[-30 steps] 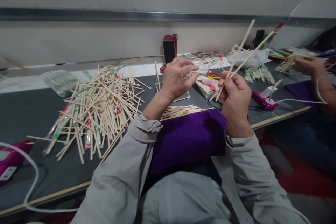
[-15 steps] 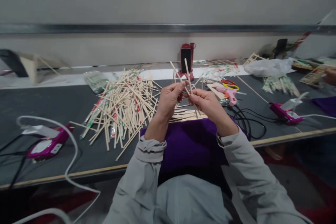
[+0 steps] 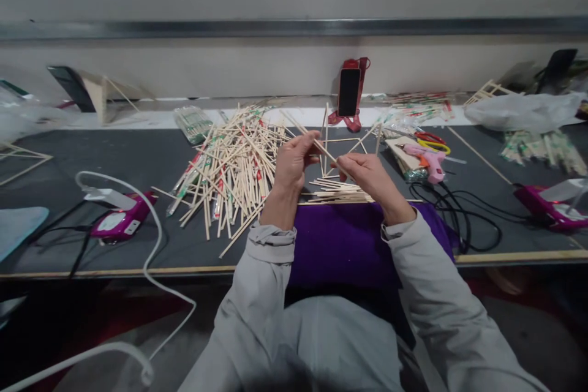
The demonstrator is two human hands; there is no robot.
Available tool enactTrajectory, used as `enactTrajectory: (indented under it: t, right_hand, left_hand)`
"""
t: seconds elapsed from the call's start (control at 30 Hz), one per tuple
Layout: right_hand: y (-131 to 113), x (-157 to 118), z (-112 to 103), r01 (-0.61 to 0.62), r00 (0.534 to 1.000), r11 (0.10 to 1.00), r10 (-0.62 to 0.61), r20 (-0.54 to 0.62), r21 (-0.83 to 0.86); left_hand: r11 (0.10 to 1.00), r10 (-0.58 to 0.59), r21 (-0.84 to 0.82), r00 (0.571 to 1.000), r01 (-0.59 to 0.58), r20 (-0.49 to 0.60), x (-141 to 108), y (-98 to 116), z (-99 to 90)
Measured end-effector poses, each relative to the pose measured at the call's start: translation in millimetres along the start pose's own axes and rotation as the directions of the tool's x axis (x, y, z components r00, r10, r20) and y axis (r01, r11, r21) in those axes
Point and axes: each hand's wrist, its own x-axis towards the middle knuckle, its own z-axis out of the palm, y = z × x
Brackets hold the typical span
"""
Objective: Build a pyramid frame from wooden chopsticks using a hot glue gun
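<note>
Between my two hands runs a pale wooden stick, slanting down to the right above the table. My left hand is closed on its upper part. The fingers of my right hand pinch it near the lower end. Whether it is one stick or two pressed together, I cannot tell. Under and behind the hands stands a frame of thin sticks. More loose sticks lie in front of it, beside the purple cloth.
A large heap of sticks spreads to the left. A phone on a red stand is at the back. At the right lie a pink glue gun, scissors and black cables. Magenta power strips sit at both sides.
The view has turned left and down. The two sticks that crossed upright between my hands now appear as a single slanted line, and my hands are slightly farther apart.
</note>
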Motion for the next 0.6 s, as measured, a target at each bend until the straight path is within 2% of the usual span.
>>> enactTrajectory:
  t: [0.1, 0.17, 0.27, 0.43, 0.6]
  right_hand:
    - [3, -5, -4, -0.102, 0.992, 0.981, 0.113, -0.057, 0.165]
    - [5, -8, -7, -0.135, 0.982, 0.951, 0.165, -0.089, 0.277]
    - [7, -10, -9, -0.108, 0.983, 0.914, 0.158, -0.098, 0.391]
    - [10, -12, -8, -0.058, 0.990, 0.874, 0.113, -0.086, 0.482]
    - [11, -11, -6, -0.068, 0.984, 0.863, 0.140, -0.107, 0.501]
  left_hand:
    - [0.988, -0.070, -0.146, 0.989, 0.050, -0.132, 5, 5, -3.5]
    - [0.979, -0.077, -0.197, 0.985, 0.045, -0.157, 9, 5, -6.0]
    - [0.969, -0.069, -0.245, 0.981, 0.023, -0.179, 12, -1, -9.0]
    - [0.954, -0.088, -0.297, 0.985, 0.040, -0.149, 11, -6, -7.4]
    - [0.951, -0.118, -0.296, 0.988, 0.083, -0.100, 4, -3, -1.3]
